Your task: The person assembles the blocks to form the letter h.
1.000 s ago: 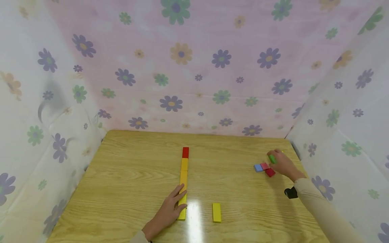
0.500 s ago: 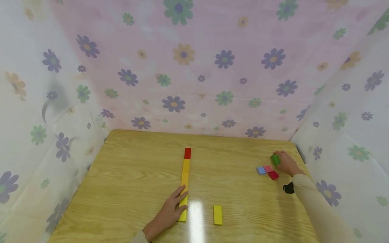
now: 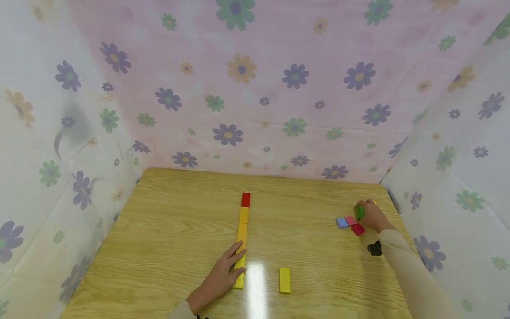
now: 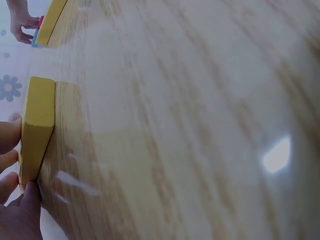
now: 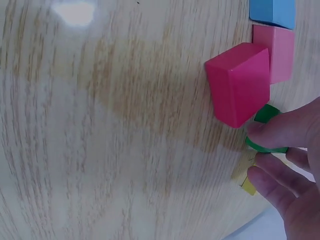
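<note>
In the head view my left hand (image 3: 219, 274) rests across the near yellow blocks (image 3: 239, 282) of a straight row. A red block (image 3: 245, 200) caps its far end, with orange-yellow blocks (image 3: 241, 231) between. The left wrist view has the fingertips touching the upper side of a yellow block (image 4: 40, 110). At the table's far right my right hand (image 3: 374, 215) pinches a green rounded block (image 3: 360, 212) between thumb and fingers. Beside it lie a dark red block (image 5: 242, 85), a pink block (image 5: 282, 55) and a blue block (image 5: 275, 11). My fingers partly cover a yellow piece (image 5: 248, 187).
A single yellow block (image 3: 284, 280) lies right of the row, near the front. The wooden table (image 3: 179, 212) meets flowered cloth (image 3: 259, 110) at the back and both sides. A dark object (image 3: 374, 248) shows beside the right sleeve.
My right hand keeps the green block and shifts it only slightly, changing its tilt. The yellow piece behind that hand shows again. My left hand stays on the row.
</note>
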Demonstrator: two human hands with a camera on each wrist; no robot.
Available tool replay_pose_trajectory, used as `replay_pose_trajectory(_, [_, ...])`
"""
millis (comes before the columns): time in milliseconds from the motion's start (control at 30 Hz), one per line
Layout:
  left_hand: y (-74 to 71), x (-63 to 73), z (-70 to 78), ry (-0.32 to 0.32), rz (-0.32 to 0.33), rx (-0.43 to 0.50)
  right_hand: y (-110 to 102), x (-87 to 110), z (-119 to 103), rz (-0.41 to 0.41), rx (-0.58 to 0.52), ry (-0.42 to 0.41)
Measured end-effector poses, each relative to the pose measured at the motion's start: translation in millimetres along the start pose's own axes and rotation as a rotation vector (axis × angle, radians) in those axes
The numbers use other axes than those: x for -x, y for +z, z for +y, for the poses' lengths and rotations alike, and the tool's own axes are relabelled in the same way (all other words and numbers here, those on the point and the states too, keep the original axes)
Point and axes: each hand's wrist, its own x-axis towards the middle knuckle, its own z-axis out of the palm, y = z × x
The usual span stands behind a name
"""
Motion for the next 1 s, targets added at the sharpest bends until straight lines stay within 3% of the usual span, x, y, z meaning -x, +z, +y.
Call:
replay_pose_trajectory(267, [0.1, -0.9, 3.0, -0.033, -0.021, 0.031, 0, -0.5, 7, -0.025, -0.033, 0.031])
replay_pose_trajectory(467, [-0.3, -1.1, 3.6, -0.037, -0.034, 0.037, 0, 1.3, 13, 0.024, -0.044, 0.044])
replay_pose_trajectory(1000, [-2.3, -0.4, 0.8, -0.042, -0.035, 0.047, -10, 20.0, -19, 0.109, -0.163, -0.009])
